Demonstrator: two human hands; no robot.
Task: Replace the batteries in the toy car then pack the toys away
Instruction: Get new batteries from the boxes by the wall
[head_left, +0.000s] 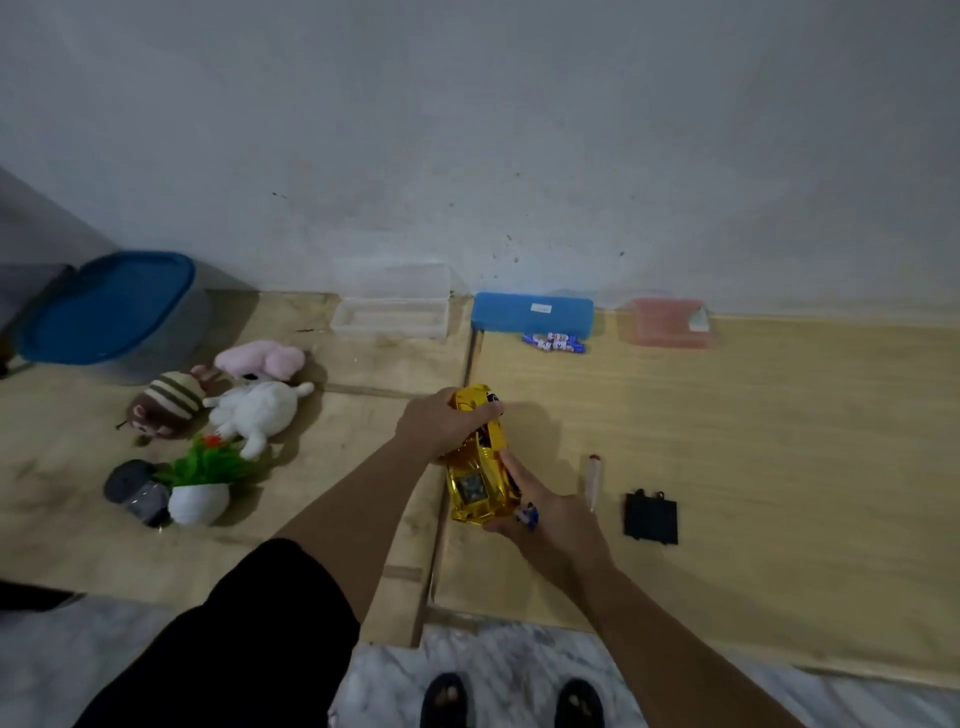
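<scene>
A shiny yellow toy car (478, 470) is held over the middle of the wooden table. My left hand (441, 423) grips its far end from above. My right hand (545, 512) holds the near end, index finger lying along the car's side, with a small blue and white battery (527, 515) pinched in its fingers. The black battery cover (651, 517) lies on the table to the right, beside a screwdriver (592, 480) with a clear handle. Several blue and white batteries (555, 343) lie near the back.
Plush toys (249, 400), a small fake plant (202, 486) and a grey toy (137, 491) lie at the left. A blue-lidded tub (111, 306) stands at the back left. A clear box (389, 312), a blue case (532, 312) and a pink box (670, 322) line the wall.
</scene>
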